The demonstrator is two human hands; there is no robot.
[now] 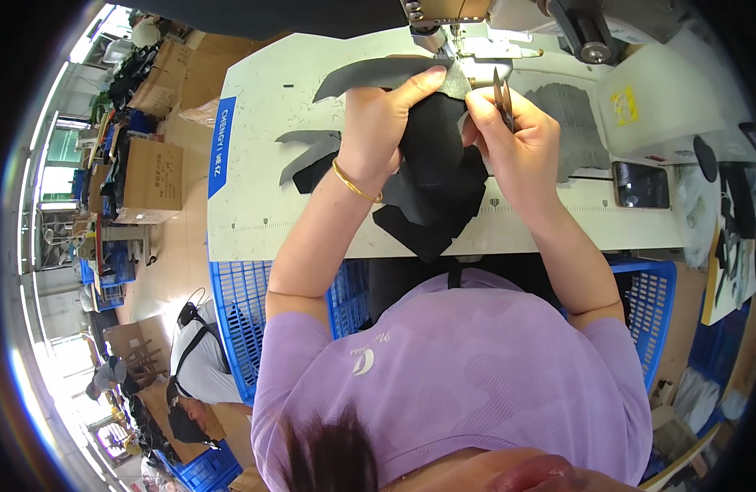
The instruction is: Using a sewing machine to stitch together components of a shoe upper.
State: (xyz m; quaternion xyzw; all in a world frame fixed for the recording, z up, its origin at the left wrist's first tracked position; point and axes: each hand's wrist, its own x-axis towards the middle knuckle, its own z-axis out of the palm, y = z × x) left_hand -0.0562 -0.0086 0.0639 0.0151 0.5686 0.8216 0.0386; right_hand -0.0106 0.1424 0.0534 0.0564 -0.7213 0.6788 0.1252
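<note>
Below the needle area of a sewing machine [454, 39], my left hand [379, 123] is closed on a dark grey and black sheet-material piece [433, 143], its thumb pressed on top. A lighter grey patch [455, 84] shows at the piece's upper end. Black folds of it hang down toward the table's front edge. My right hand [521, 143] is closed around dark thread snips [502, 102], their points up. Its thumb and finger also pinch at the piece's right edge, beside the patch; what lies between those fingertips is hidden.
Loose dark cut pieces [308, 152] lie left of my left wrist. A stack of grey pieces [570, 127] and a phone [640, 185] lie on the right of the white table [255, 189]. Blue crates [238, 320] stand below; another person [199, 361] sits at the lower left.
</note>
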